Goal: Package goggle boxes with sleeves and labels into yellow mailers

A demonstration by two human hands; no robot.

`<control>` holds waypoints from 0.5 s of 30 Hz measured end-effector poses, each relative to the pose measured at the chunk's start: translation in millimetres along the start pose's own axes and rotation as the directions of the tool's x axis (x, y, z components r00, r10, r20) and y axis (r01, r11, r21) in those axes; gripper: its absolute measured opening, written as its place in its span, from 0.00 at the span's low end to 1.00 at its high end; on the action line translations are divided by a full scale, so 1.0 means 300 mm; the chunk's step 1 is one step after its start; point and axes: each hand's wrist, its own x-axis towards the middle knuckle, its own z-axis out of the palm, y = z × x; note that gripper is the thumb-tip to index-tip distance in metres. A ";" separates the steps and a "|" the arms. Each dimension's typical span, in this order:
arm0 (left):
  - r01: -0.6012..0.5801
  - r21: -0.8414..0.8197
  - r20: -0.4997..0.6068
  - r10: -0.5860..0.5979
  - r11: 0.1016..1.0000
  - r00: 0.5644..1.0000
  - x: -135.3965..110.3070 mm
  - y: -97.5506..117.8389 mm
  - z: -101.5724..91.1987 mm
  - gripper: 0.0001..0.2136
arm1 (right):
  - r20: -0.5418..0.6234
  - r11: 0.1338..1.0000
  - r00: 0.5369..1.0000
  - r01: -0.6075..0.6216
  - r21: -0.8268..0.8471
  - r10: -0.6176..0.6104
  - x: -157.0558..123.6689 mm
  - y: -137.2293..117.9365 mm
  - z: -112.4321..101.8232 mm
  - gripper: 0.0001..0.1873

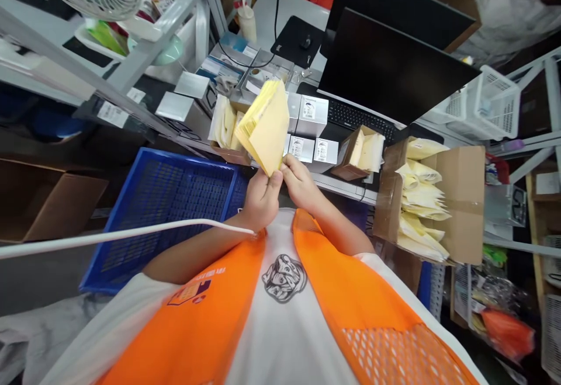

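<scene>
A stack of yellow padded envelopes (272,131) stands tilted in front of my chest. My left hand (262,197) is closed on its lower corner, with the thumb pressed on the near face. Beside it, my right hand (301,183) pinches the lower right edge, fingertips close to the left thumb. Behind the stack, a small carton (234,154) with more yellow envelopes sits at the desk edge. Several white-and-grey product boxes (314,113) with printed labels stand just beyond my hands.
A blue plastic crate (131,221) lies at the lower left, and a white cord (131,234) crosses it. To the right are a small open carton (350,160) and a big carton of envelopes (460,198). A monitor (394,69) and keyboard (350,115) stand behind.
</scene>
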 end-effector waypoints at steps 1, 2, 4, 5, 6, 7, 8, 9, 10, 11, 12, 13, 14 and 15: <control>-0.008 0.004 0.005 0.008 1.000 1.000 0.011 0.000 -0.004 0.20 | 0.005 1.000 1.000 0.003 0.000 -0.003 0.010 -0.004 -0.002 0.12; -0.015 0.002 0.008 0.015 1.000 1.000 0.022 -0.001 -0.010 0.19 | 0.008 1.000 1.000 0.008 0.000 -0.008 0.020 -0.008 -0.002 0.12; -0.026 -0.009 0.018 0.026 1.000 0.999 0.042 -0.003 -0.021 0.19 | 0.005 1.000 1.000 0.019 -0.011 -0.019 0.042 -0.017 0.002 0.13; -0.025 -0.014 0.021 0.025 1.000 0.999 0.050 -0.004 -0.026 0.20 | 0.001 1.000 1.000 0.023 -0.021 -0.023 0.054 -0.020 0.004 0.12; -0.019 -0.019 0.021 0.019 1.000 1.000 0.058 -0.007 -0.031 0.20 | -0.003 0.999 1.000 0.026 -0.033 -0.026 0.065 -0.024 0.007 0.12; -0.007 -0.024 0.019 0.007 1.000 1.000 0.065 -0.010 -0.036 0.21 | -0.006 0.999 1.000 0.028 -0.044 -0.028 0.076 -0.027 0.009 0.11; 0.012 -0.034 0.015 -0.011 0.999 1.000 0.070 -0.015 -0.039 0.21 | -0.003 0.998 1.000 0.030 -0.051 -0.030 0.087 -0.029 0.011 0.11; 0.032 -0.050 0.007 -0.032 0.998 0.999 0.074 -0.021 -0.041 0.22 | 0.002 0.998 1.000 0.030 -0.055 -0.029 0.096 -0.032 0.013 0.11; 0.053 -0.076 -0.005 -0.053 0.996 0.999 0.076 -0.028 -0.042 0.22 | 0.012 0.998 1.000 0.027 -0.054 -0.026 0.105 -0.033 0.015 0.11; 0.071 -0.113 -0.023 -0.074 0.991 0.997 0.078 -0.036 -0.041 0.22 | 0.024 0.999 0.999 0.024 -0.048 -0.022 0.113 -0.034 0.016 0.11; 0.086 -0.159 -0.047 -0.095 0.983 0.994 0.080 -0.046 -0.039 0.23 | 0.037 0.999 0.999 0.019 -0.040 -0.017 0.120 -0.034 0.018 0.12; 0.098 -0.209 -0.073 -0.115 0.973 0.991 0.081 -0.056 -0.037 0.23 | 0.049 1.000 0.999 0.012 -0.028 -0.010 0.125 -0.033 0.020 0.12; 0.105 -0.253 -0.095 -0.133 0.962 0.987 0.083 -0.066 -0.033 0.24 | 0.058 1.000 0.998 0.004 -0.013 -0.003 0.130 -0.032 0.022 0.12; 0.110 -0.293 -0.114 -0.149 0.950 0.982 0.085 -0.075 -0.030 0.24 | 0.063 1.000 0.998 -0.004 0.004 0.004 0.135 -0.030 0.025 0.12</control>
